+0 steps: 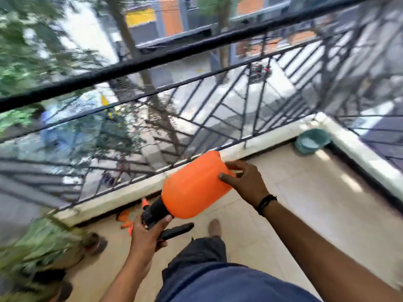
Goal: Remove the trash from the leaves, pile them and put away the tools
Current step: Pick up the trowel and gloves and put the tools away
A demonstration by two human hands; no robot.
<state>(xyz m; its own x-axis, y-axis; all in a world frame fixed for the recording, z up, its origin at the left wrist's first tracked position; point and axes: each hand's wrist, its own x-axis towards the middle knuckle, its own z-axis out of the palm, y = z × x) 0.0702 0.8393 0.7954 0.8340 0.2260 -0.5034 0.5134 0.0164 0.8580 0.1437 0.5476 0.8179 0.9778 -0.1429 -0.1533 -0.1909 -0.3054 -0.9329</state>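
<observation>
This was a home balcony, upstairs. A black metal railing (196, 88) ran along a low white kerb (250, 142) around a pale tiled floor (305, 203). Beyond it lay a street, trees and buildings below. Potted plants (39, 247) stood nearby.

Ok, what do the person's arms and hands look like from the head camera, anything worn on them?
Both forearms are bare, with no sleeves or gloves in view. The right hand has a dark band around its wrist. The left hand shows nothing worn.
</observation>
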